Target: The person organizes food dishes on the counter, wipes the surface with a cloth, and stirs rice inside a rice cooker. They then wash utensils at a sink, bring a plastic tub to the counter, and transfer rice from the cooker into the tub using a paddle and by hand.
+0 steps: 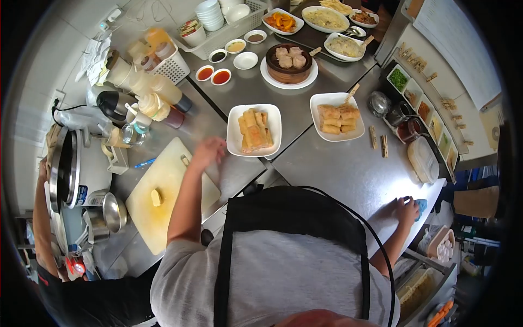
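Note:
My left hand (pixel 208 153) hovers beside a square white plate (pixel 232 128) stacked with spring rolls (pixel 254 131); its fingers look curled but are smeared by motion. Below that hand lies a cutting board (pixel 163 174) with a small yellowish piece of food (pixel 157 198). At the counter's right edge, my right hand (pixel 406 212) is closed on a blue cloth (pixel 420 209), pressed close to the steel. A second square plate (pixel 317 129) of golden fried pieces (pixel 339 119) stands farther right, with a clothespin (pixel 352 92) clipped on its rim.
Behind stand a steamer basket (pixel 287 74) of dumplings, sauce dishes (pixel 221 77) and filled plates (pixel 325 20). Two loose clothespins (pixel 384 146) lie near glass jars (pixel 409 129) and a garnish tray (pixel 433 120). Squeeze bottles (pixel 163 90) crowd the left. Another person's arm (pixel 43 229) reaches in far left.

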{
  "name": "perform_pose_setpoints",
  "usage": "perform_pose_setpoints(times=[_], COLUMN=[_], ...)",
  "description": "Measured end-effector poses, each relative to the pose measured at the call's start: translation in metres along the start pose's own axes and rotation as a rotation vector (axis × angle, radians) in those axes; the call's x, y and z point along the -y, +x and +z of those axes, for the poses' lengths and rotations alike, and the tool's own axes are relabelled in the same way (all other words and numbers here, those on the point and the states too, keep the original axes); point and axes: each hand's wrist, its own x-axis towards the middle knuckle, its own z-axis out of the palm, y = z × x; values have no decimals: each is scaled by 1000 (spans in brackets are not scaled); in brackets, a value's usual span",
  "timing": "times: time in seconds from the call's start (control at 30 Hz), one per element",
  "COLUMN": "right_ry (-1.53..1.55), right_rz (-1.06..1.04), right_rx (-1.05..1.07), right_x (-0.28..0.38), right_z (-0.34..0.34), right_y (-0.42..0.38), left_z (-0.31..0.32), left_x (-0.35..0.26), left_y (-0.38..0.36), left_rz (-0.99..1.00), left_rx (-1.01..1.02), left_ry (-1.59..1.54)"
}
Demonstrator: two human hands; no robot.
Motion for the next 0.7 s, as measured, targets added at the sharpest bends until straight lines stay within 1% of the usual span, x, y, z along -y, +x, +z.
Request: perform_pose_setpoints(times=[0.03,0.07,0.13,0.17,0.2,0.27,0.3,0.33,0.37,0.4,0.43,0.47,0.53,0.57,0.63,0.67,0.7], right_ry=[-14,-26,35,65,98,222,293,363,469,576,596,617,385,267,311,330,444], right_rz=[-51,-104,-197,-242,-291,-431,-548,-665,-708,-750,-840,-929,-978,-997,-965,-949,-1005], right_rx=[-39,-76,-77,-80,-74,57,82,107,143,179,150,119,-75,-174,-142,-126,-55], right_x=[2,4,12,17,34,52,63,75,95,117,135,149,169,174,180,182,184], right_z=[4,10,16,16,-2,-3,-2,-2,-20,-40,-49,-54,-54,-49,-32,-22,-19], right_y=[-3,-6,-10,-11,-22,-25,-27,-31,-42,-55,-63,-70,-91,-96,-97,-97,-91], left_z=[10,20,42,43,41,34,23,17,16,20,28,36,53,63,76,76,76], left_x=[-2,-20,24,3,-37,-37,0,25,28,28,24,17,1,-1,2,6,8], left_y=[-23,-52,-81,-92,-113,-115,-96,-82,-72,-60,-50,-42,-29,-24,-10,-5,-2], left_rz=[-19,-136,418,426,435,243,39,-165,-204,-186,-166,-167,-168,-131,-56,-27,0], left_rx=[202,364,536,597,656,755,790,821,756,500,245,156,-16,-94,-253,-248,-241], left_ry=[11,85,75,11,-56,-200,-274,-346,-594,-524,-449,-436,-403,-431,-487,-500,-518])
